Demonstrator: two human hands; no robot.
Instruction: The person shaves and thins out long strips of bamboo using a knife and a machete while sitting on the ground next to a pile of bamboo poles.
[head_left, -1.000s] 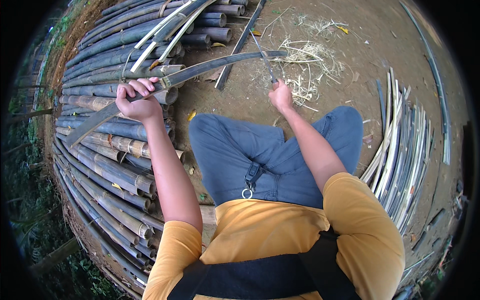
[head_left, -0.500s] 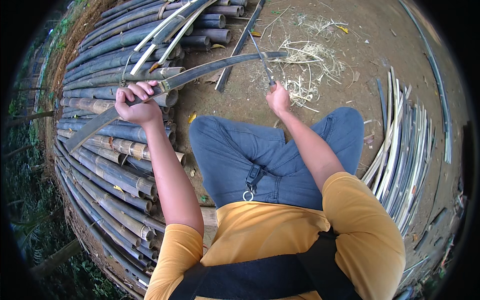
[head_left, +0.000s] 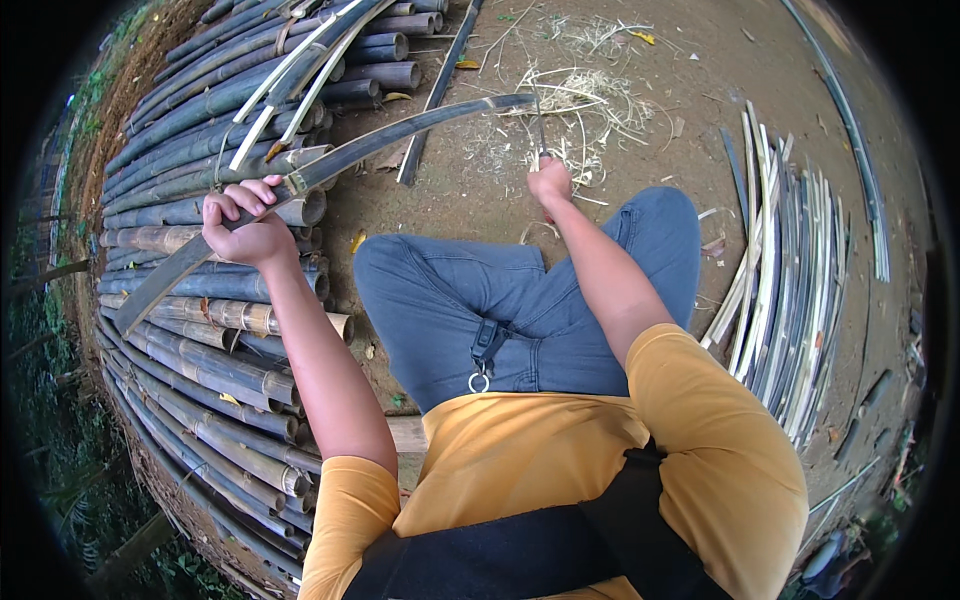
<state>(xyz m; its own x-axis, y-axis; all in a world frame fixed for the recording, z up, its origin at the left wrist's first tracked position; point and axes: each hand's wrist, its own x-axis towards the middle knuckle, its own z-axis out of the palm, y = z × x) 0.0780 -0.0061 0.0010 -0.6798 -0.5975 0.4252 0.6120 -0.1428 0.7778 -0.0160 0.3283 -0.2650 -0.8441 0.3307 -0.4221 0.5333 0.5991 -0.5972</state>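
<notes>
My left hand [head_left: 247, 222] is wrapped round a long dark bamboo strip [head_left: 400, 128] that curves out to the right in front of my knees. Its near end sticks out below that hand, over the stacked poles. In my right hand [head_left: 549, 181] is the handle of a knife [head_left: 541, 132], whose narrow dark blade points away from me. The blade stands at the strip's far tip; whether the two touch I cannot tell. Pale curled bamboo shavings [head_left: 590, 105] lie on the ground just beyond the knife.
Stacked bamboo poles [head_left: 200, 345] fill the left side, with several split strips [head_left: 310, 60] lying on top. A bundle of thin bamboo strips [head_left: 790, 270] rests on the dirt at right. One dark strip [head_left: 440, 90] lies ahead, and a long thin pole [head_left: 845, 120] at far right.
The knife has shifted along the strip to its far tip, and its blade now points more straight ahead. My left hand keeps its hold; the whole view has shifted slightly.
</notes>
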